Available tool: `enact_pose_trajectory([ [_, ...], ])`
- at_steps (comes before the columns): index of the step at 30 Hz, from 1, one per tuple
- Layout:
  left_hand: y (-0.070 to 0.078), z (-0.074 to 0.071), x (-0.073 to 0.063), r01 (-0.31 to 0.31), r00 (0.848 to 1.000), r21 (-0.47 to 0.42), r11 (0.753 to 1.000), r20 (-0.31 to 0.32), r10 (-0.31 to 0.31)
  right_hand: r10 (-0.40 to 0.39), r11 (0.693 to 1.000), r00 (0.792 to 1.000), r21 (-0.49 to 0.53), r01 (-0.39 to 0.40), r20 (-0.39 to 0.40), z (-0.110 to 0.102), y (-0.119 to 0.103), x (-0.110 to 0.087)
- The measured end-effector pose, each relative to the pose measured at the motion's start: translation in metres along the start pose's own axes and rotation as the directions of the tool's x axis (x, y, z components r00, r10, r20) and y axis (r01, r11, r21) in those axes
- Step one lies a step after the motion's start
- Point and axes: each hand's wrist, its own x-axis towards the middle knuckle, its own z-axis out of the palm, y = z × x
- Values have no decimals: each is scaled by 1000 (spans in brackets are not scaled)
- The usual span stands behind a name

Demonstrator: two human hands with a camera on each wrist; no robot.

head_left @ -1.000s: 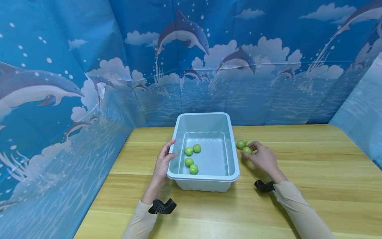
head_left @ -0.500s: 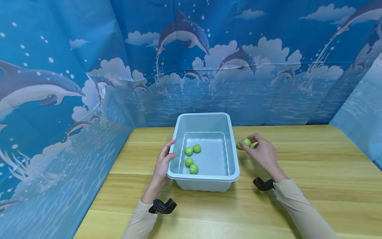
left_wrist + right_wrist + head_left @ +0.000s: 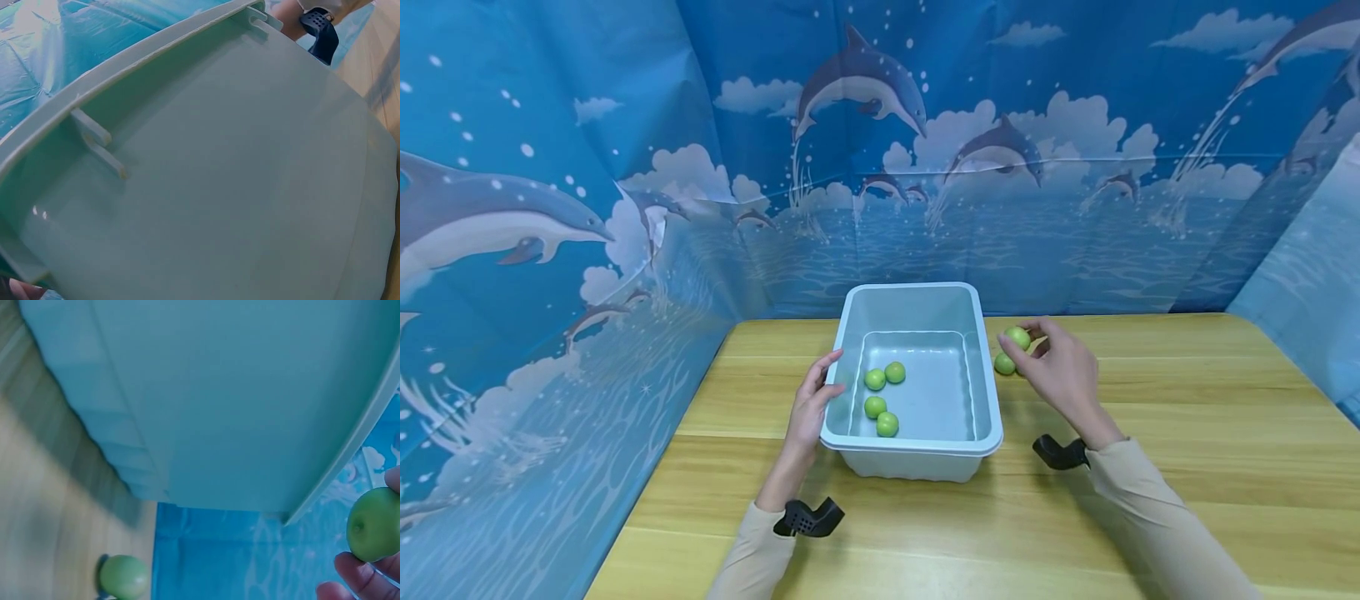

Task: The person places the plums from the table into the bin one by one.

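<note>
My right hand [image 3: 1063,367] pinches a round green fruit [image 3: 1018,337] between thumb and fingers, raised beside the right wall of a pale blue plastic tub [image 3: 988,367]. The right wrist view has this fruit [image 3: 374,525] at its right edge, with a small dimple showing. Another green fruit [image 3: 1004,364] lies on the table just below it, close to the tub. My left hand [image 3: 808,408] holds the tub's left rim, thumb and fingers at the edge. Inside the tub, several like fruits [image 3: 887,424] rest on the left half of its floor.
The wooden table [image 3: 1187,417] reaches back to a blue dolphin-print sheet [image 3: 880,225] that hangs behind and at both sides. Black wrist mounts [image 3: 1062,452] sit on both forearms. Outside, the tub wall [image 3: 237,175] fills most of the left wrist view.
The right hand has lifted the pinched fruit up and slightly back from beside the fruit on the table. My left hand, the tub and the fruits in it stay put.
</note>
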Motion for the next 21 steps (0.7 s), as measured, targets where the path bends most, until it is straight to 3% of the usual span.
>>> enact_pose_trajectory([
  [15, 0, 1, 0, -9, 1000, 4, 1000, -10, 9, -90, 995, 996, 43, 91, -22, -2, -26, 15],
  [21, 1, 2, 0, -5, 1000, 8, 1000, -6, 5, -104, 994, 994, 29, 103, 17, 3, -34, 18],
])
